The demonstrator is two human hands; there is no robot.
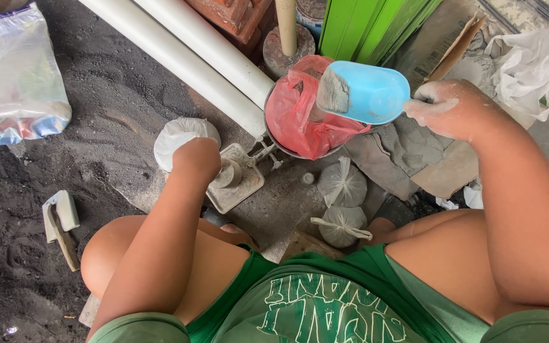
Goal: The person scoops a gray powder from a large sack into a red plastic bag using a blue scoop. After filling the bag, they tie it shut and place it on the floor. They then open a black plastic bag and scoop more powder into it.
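Note:
My right hand (447, 108), dusted with grey powder, grips the handle of a light blue plastic scoop (366, 92). The scoop holds grey cement powder and hangs tilted over a red plastic bag (300, 117) that sits in the round metal pan of a small weighing scale (236, 181). My left hand (196, 157) is closed and rests at the scale's base, beside a tied white bag of powder (173, 134). Whether it holds anything is hidden.
Two tied clear bags of grey powder (342, 184) lie in front of the scale. White pipes (192, 51) run diagonally behind it. An open cement sack (414, 152) lies at right, a trowel-like tool (61, 222) at left on dark sandy ground. My bare knees frame the bottom.

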